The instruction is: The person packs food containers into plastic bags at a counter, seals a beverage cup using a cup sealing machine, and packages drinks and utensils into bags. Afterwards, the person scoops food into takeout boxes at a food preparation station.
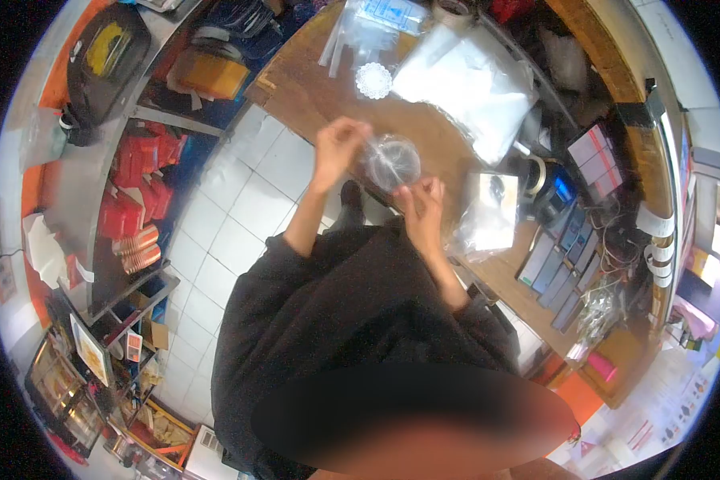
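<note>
Between my hands, at the table's edge, is a round clear plastic piece (394, 162), crinkled and shiny; whether it is a film-covered tub or a bag around something round, I cannot tell. My left hand (342, 148) is raised at its upper left, fingertips pinched on a thin clear edge of the plastic. My right hand (421, 206) has its fingers closed at the lower right rim. A white lacy paper doily (374, 81) lies beyond them on the brown wooden table (316, 88).
A stack of white plastic bags (468, 84) and a blue-printed clear packet (392, 14) lie at the back. A plastic-wrapped white card (492, 212), a tape roll (534, 174) and a device with a lit screen (564, 190) are on the right. Red packs (144, 160) fill a left shelf.
</note>
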The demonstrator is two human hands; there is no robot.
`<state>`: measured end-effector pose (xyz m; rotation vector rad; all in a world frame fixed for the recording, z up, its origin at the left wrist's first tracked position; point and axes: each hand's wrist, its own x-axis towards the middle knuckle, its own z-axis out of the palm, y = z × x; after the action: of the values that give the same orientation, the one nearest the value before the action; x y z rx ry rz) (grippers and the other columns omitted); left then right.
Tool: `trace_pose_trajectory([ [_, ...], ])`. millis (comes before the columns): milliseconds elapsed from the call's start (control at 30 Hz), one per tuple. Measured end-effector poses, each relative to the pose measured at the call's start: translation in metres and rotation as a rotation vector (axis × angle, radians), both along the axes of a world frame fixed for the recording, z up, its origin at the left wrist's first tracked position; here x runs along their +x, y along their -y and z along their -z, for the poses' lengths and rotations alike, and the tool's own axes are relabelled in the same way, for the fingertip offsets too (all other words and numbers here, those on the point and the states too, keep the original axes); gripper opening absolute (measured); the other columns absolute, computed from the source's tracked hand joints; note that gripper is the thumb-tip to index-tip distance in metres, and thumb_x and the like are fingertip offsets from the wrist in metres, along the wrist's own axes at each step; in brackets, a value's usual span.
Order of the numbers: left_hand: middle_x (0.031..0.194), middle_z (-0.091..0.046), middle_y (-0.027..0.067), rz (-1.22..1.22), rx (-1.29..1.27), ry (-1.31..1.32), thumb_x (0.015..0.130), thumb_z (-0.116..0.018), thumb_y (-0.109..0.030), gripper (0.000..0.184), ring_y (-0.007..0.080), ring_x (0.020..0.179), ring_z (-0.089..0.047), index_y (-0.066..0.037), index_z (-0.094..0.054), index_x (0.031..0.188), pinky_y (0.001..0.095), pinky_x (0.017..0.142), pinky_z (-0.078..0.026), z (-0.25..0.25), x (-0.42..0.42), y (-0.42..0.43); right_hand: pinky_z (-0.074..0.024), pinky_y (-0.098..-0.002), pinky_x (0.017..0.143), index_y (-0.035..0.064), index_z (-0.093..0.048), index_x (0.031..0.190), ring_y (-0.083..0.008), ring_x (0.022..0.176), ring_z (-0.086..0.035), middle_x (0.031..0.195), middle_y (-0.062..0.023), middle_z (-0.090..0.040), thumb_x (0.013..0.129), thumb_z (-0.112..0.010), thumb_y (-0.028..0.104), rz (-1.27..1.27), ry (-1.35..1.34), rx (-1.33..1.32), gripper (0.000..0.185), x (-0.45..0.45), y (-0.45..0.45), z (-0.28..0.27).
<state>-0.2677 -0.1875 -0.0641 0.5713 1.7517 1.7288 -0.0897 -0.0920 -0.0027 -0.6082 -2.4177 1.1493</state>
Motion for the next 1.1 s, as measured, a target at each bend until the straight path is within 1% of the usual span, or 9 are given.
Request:
trace_pose_trajectory([
  [33, 0.077, -0.063, -0.001, -0.237, 0.06, 0.106, 0.082, -0.067, -0.015, 0.011, 0.0065, 0.068, -0.054, -0.006, -0.066, 0.087, 0.0215, 0.061, -0.046, 0.017, -0.001, 0.002, -0.0425, -0.0328, 0.077, -0.0008, -0.065, 0.085, -0.0246, 0.087, -0.053, 0.094, -0.0117, -0.05, 0.085, -0.059, 0.011, 0.033, 0.131, -0.03, 0.013, 0.013, 0.002, 0.007],
  [100, 0.077, -0.062, -0.0017, -0.234, 0.03, 0.085, 0.084, -0.066, -0.018, 0.012, 0.0048, 0.063, -0.053, -0.005, -0.065, 0.087, 0.0199, 0.055, -0.044, 0.009, 0.009, -0.005, -0.0433, -0.0312, 0.074, -0.0009, -0.065, 0.084, -0.0227, 0.084, -0.053, 0.094, -0.0109, -0.05, 0.085, -0.059, 0.012, 0.064, 0.234, -0.029, 0.015, 0.015, -0.009, 0.018],
  [167, 0.085, -0.064, 0.0025, -0.207, 0.072, 0.173, 0.085, -0.063, -0.012, 0.015, 0.0076, 0.074, -0.056, 0.0, -0.065, 0.092, 0.0223, 0.067, -0.046, 0.0, 0.016, 0.002, -0.0434, -0.0307, 0.073, 0.0011, -0.065, 0.085, -0.0196, 0.085, -0.051, 0.088, -0.0086, -0.05, 0.088, -0.053, 0.011, 0.177, -0.036, -0.624, 0.016, 0.025, -0.004, 0.028],
  [233, 0.088, -0.064, 0.002, -0.105, 0.135, 0.097, 0.084, -0.063, -0.012, 0.016, 0.0088, 0.079, -0.057, 0.0, -0.065, 0.094, 0.0226, 0.071, -0.046, -0.016, 0.006, 0.003, -0.0446, -0.0281, 0.075, -0.0005, -0.065, 0.086, -0.0163, 0.088, -0.053, 0.095, -0.008, -0.053, 0.089, -0.053, 0.009, 0.074, 0.037, -0.37, 0.015, 0.012, -0.015, -0.011],
  [367, 0.087, -0.062, 0.0019, 0.159, 0.076, 0.081, 0.083, -0.065, -0.012, 0.017, 0.0092, 0.082, -0.056, 0.001, -0.064, 0.092, 0.0238, 0.074, -0.045, -0.039, 0.001, 0.006, -0.0447, -0.0281, 0.085, -0.001, -0.065, 0.088, -0.0155, 0.095, -0.057, 0.102, -0.0094, -0.061, 0.085, -0.055, 0.0, -0.081, -0.02, -0.628, 0.01, 0.01, -0.027, -0.012],
  [533, 0.079, -0.055, 0.0024, 0.271, 0.02, -0.064, 0.08, -0.068, -0.013, 0.016, 0.0084, 0.074, -0.05, 0.001, -0.059, 0.076, 0.0246, 0.067, -0.042, -0.045, 0.005, -0.003, -0.0504, -0.0259, 0.074, -0.003, -0.064, 0.093, -0.0135, 0.077, -0.063, 0.089, -0.0091, -0.067, 0.084, -0.06, 0.003, 0.062, 0.076, -0.609, 0.011, 0.011, -0.03, -0.005],
  [600, 0.07, -0.047, -0.0001, 0.199, 0.038, -0.325, 0.082, -0.064, -0.006, 0.024, 0.0053, 0.065, -0.047, -0.001, -0.047, 0.066, 0.0224, 0.057, -0.043, -0.055, 0.013, -0.009, -0.0505, -0.0256, 0.071, -0.0028, -0.064, 0.092, -0.0124, 0.075, -0.062, 0.087, -0.008, -0.067, 0.084, -0.061, 0.004, 0.047, 0.029, -0.534, 0.011, 0.005, -0.031, 0.0],
  [800, 0.057, -0.033, 0.0052, 0.145, -0.084, -0.255, 0.082, -0.066, -0.018, 0.034, 0.0107, 0.056, -0.031, 0.001, -0.042, 0.066, 0.0286, 0.049, -0.028, -0.068, 0.026, -0.01, -0.0453, -0.0218, 0.06, -0.0001, -0.064, 0.09, -0.0076, 0.069, -0.057, 0.081, -0.0036, -0.065, 0.085, -0.062, 0.006, 0.066, -0.082, -0.539, 0.009, 0.001, -0.026, 0.0],
  [1100, 0.059, -0.036, 0.0113, 0.147, -0.315, -0.547, 0.081, -0.068, -0.024, 0.038, 0.0168, 0.055, -0.036, 0.005, -0.047, 0.067, 0.0342, 0.052, -0.033, -0.076, 0.024, -0.005, -0.0436, -0.026, 0.062, 0.0007, -0.061, 0.077, -0.0096, 0.069, -0.053, 0.067, -0.0002, -0.054, 0.085, -0.063, 0.018, 0.207, 0.01, -0.691, 0.019, 0.002, -0.023, -0.018],
])
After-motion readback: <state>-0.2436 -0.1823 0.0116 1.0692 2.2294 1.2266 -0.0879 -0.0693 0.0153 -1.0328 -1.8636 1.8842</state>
